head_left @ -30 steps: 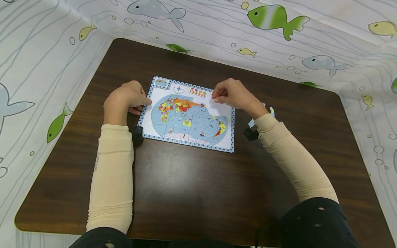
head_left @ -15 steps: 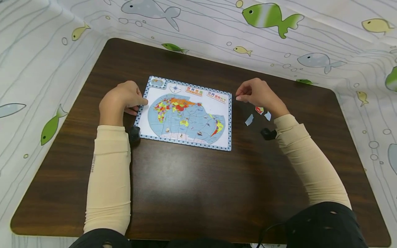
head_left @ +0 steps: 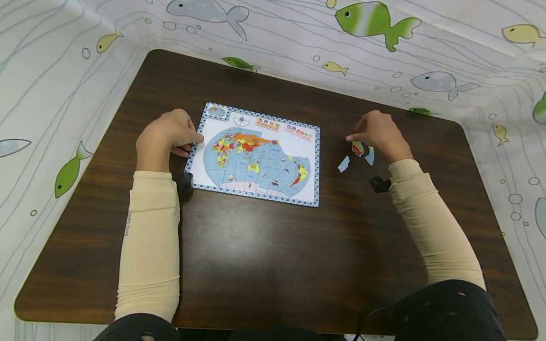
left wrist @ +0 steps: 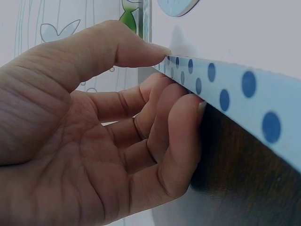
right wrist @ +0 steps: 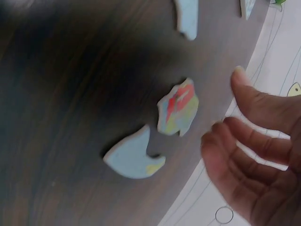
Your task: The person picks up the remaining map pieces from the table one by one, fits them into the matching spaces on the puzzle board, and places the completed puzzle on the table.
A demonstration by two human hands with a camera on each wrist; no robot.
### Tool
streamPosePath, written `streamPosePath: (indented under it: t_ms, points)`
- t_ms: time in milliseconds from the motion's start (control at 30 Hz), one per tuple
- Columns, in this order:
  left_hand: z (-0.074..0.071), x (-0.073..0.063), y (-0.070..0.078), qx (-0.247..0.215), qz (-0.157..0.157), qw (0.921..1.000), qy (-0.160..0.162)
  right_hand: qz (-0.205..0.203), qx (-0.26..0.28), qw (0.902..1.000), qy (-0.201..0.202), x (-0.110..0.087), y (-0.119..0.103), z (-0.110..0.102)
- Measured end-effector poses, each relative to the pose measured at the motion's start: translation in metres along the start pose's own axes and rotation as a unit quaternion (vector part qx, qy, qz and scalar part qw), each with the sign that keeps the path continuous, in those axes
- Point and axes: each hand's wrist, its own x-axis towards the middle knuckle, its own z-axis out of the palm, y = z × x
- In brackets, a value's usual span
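Note:
A world map jigsaw board point(head_left: 294, 147) with a dotted blue border lies on the table, its map partly filled with pieces. My left hand point(head_left: 168, 130) pinches the board's left edge; in the left wrist view the thumb point(left wrist: 141, 54) is on top and the fingers curl beneath. To the right of the board my right hand point(head_left: 377, 132) hovers by the loose jigsaw pieces, with thumb and fingers apart and nothing between them. Closest to it are a red and yellow piece point(right wrist: 178, 108) and a curved light blue piece point(right wrist: 134, 155). Another blue piece point(head_left: 343, 164) lies nearer the board.
The dark wooden table point(head_left: 256, 265) extends around the board. Fish-patterned white cloth point(head_left: 294, 38) encloses its back and sides. Black wrist cameras sit below the left wrist point(head_left: 185, 183) and right wrist point(head_left: 379, 184).
My right hand has moved right, from above the board's upper right area to beside the loose pieces, uncovering the board's printed title and the pieces. The left hand keeps its hold on the edge.

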Motion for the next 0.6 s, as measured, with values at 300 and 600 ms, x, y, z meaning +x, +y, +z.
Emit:
streamPosePath:
  t_ms: [300, 600]
  points:
    - [0.000, -0.001, 0.002, 0.000, -0.002, 1.0000, 0.001, 0.038, -0.043, 0.9977, -0.035, 0.001, 0.011, 0.004]
    - [-0.001, 0.000, 0.000, 0.003, -0.002, 1.0000, 0.002, 0.036, -0.023, 0.9979, -0.049, 0.004, 0.012, 0.005]
